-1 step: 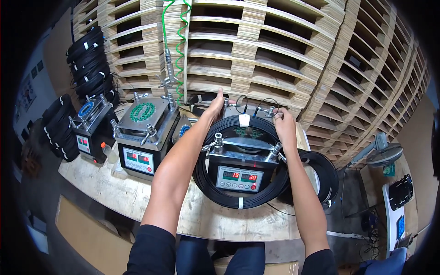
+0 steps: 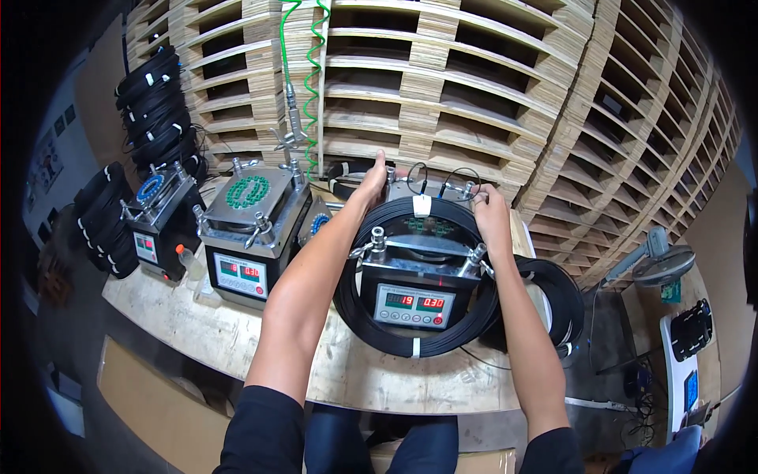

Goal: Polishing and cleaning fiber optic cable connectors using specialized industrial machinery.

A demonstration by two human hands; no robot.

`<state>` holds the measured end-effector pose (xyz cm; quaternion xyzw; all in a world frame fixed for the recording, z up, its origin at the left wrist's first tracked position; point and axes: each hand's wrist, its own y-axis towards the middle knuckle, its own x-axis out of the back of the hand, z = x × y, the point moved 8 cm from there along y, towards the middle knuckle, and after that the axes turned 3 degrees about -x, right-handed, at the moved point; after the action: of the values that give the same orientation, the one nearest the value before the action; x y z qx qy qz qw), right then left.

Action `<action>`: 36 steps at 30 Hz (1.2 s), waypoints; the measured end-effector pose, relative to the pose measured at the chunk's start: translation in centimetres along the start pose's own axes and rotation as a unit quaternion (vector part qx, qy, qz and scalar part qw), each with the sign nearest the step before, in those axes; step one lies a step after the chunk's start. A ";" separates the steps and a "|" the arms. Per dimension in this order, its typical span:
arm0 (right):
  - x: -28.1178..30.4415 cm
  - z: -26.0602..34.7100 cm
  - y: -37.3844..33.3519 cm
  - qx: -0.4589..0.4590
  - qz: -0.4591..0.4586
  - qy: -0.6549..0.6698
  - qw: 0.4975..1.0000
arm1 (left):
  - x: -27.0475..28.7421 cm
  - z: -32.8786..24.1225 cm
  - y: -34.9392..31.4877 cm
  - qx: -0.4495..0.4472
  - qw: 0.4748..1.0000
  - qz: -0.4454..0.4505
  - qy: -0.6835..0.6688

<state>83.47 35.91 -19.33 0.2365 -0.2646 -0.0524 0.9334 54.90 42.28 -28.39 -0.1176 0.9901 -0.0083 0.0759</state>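
Note:
A machine with a black front and a lit red and green digital panel [image 2: 414,306] stands before me on the wooden bench. A large coil of black cable [image 2: 424,347], tied with white tape, surrounds its front and top. Two thin cable ends reach over its far side. My left hand [image 2: 373,186] is at the far left corner post, thumb stretched up and apart; its other fingers are partly hidden behind the post. Curled fingers of my right hand [image 2: 491,210] close on a metal wing nut [image 2: 471,189] at the far right corner. Nearer metal clamp posts [image 2: 378,237] stand free of my hands.
Two similar machines stand left, one with a green-ringed top [image 2: 247,192], the other blue-ringed [image 2: 150,189]. Between them is a small bottle with an orange cap [image 2: 188,257]. More black coils [image 2: 557,304] lie right. Wooden pallets [image 2: 442,87] rise behind; a fan [image 2: 663,265] stands far right.

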 end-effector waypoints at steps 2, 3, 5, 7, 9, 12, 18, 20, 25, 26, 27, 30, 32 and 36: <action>-0.5 0.6 -0.2 0.015 -0.001 0.003 1.000 | 2.8 -3.1 -2.4 -0.163 0.979 -0.109 0.054; -1.1 1.0 -0.3 0.013 0.002 0.021 1.000 | 4.7 -4.8 -2.8 -0.248 0.954 -0.135 0.103; -0.3 0.3 -0.2 0.016 -0.019 0.017 1.000 | 3.4 -7.3 -5.9 -0.282 0.919 -0.145 0.235; 0.2 0.4 -0.2 0.020 -0.024 0.005 1.000 | 2.0 -10.6 -11.6 -0.357 0.885 -0.113 0.275; 0.4 0.4 -0.3 0.026 -0.030 0.007 0.999 | 1.8 -11.6 -17.7 -0.445 0.805 -0.145 0.364; 1.6 0.9 -0.3 0.050 -0.064 -0.005 0.997 | 0.6 -11.5 -26.6 -0.466 0.743 -0.124 0.464; 1.3 1.7 -0.6 0.067 -0.083 -0.009 0.994 | 0.5 -7.5 -30.3 -0.429 0.598 -0.074 0.673; 1.1 1.1 -0.4 0.066 -0.078 0.002 0.995 | 0.7 -7.3 -29.7 -0.404 0.650 -0.062 0.641; 1.3 1.0 -0.8 0.033 -0.066 -0.006 0.997 | 0.4 -7.8 -30.3 -0.376 0.664 -0.090 0.639; 1.4 1.2 -0.8 0.035 -0.066 -0.004 0.997 | 0.0 -8.5 -31.4 -0.436 0.632 -0.113 0.631; 1.4 1.4 -0.8 0.033 -0.064 -0.002 0.997 | -0.1 -7.9 -31.2 -0.437 0.621 -0.107 0.642; 1.3 2.1 -1.4 0.035 -0.065 0.001 0.997 | 0.0 -7.7 -31.2 -0.433 0.647 -0.105 0.619; 1.8 2.0 -1.3 0.040 -0.073 -0.001 0.997 | -2.3 -7.1 -31.7 -0.409 0.698 -0.071 0.584; 1.3 1.3 -0.8 0.025 -0.073 0.006 0.997 | -6.1 -7.3 -30.8 -0.449 0.764 -0.051 0.460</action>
<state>83.86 34.36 -18.11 0.2785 -0.2420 -0.1128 0.9226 66.79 13.72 -19.19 -0.1708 0.7892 0.3800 -0.4511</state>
